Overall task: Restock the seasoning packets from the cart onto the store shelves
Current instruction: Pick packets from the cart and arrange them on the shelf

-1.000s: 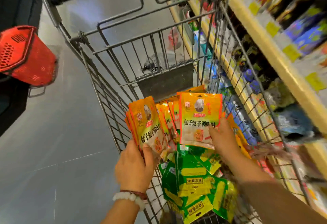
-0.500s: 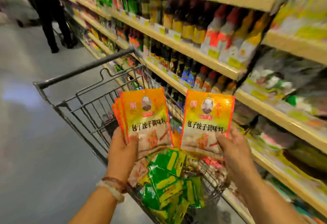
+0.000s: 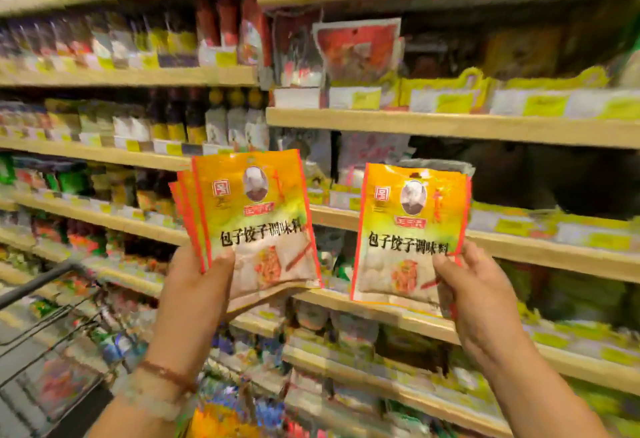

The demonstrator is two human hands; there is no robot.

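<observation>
Your left hand (image 3: 194, 285) grips a fanned stack of orange dumpling seasoning packets (image 3: 252, 223), thumb pressed across the front one and fingers curled behind; your right hand (image 3: 481, 299) pinches what looks like one or two more of the same packets (image 3: 412, 237) by the lower right corner. Both bundles are upright in the air in front of the wooden shelves (image 3: 450, 124), not touching any of them, with the wire cart (image 3: 52, 320) low at your left. None of these packets is on a shelf yet, so the placing is judged to be ahead of you. The right-hand hold is the weak point: a corner pinch lets a slick pouch swing or slip out as you reach in. The left stack is splayed, so loosening the thumb could spill the rear packets toward the cart or the floor. The shelf labels are too blurred to read, so a wrong slot is a real risk
</observation>
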